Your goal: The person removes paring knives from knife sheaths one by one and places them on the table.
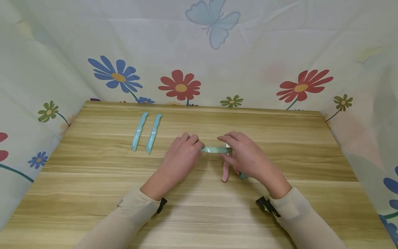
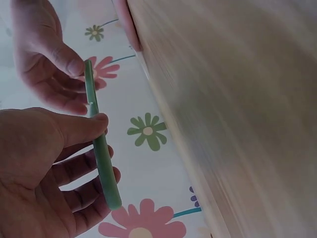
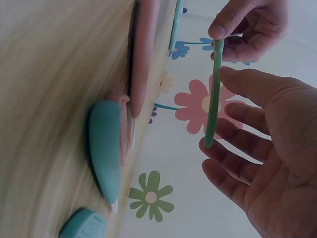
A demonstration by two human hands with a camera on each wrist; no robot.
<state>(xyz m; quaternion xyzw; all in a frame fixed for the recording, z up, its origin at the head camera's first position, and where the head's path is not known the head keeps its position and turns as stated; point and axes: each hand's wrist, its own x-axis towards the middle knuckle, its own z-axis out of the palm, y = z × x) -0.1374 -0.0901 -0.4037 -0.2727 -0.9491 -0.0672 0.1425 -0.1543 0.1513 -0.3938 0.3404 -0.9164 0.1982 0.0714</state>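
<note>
My left hand pinches a slim green-teal sheathed knife between thumb and fingers, holding it level above the table. At the knife's other end is my right hand, its thumb and fingers spread loosely around that end. In the right wrist view, the right fingertips lie close to the knife; whether they touch it is hard to tell. Below the right hand lie a pink-handled item, another pink piece and a teal piece, partly hidden by the hand.
Two teal sheathed knives lie side by side on the wooden table, left of the hands. In the right wrist view, a teal curved piece and a second teal piece lie near the pink handle. A flower-print cloth surrounds the table.
</note>
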